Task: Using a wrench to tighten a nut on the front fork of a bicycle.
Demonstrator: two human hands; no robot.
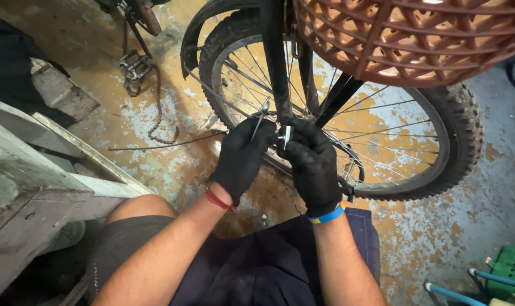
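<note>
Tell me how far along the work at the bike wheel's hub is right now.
Done: the wheel sits between the frame's stays, and a loose chain lies on the floor. In hand: the left hand and right hand, both in black gloves, pinch a small metal part at the axle. Left: whether it is tight cannot be told; the chain is off.

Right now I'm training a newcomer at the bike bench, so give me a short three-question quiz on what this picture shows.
1. True or false: both hands wear black gloves.
2. Which wrist carries the blue band? A) left B) right
3. What hangs above the wheel?

Key:
1. True: the left hand and the right hand are both gloved in black, meeting at the wheel's hub around a small metal part.
2. B: the blue band is on the right wrist; the left has a red band.
3. An orange lattice basket.
</note>
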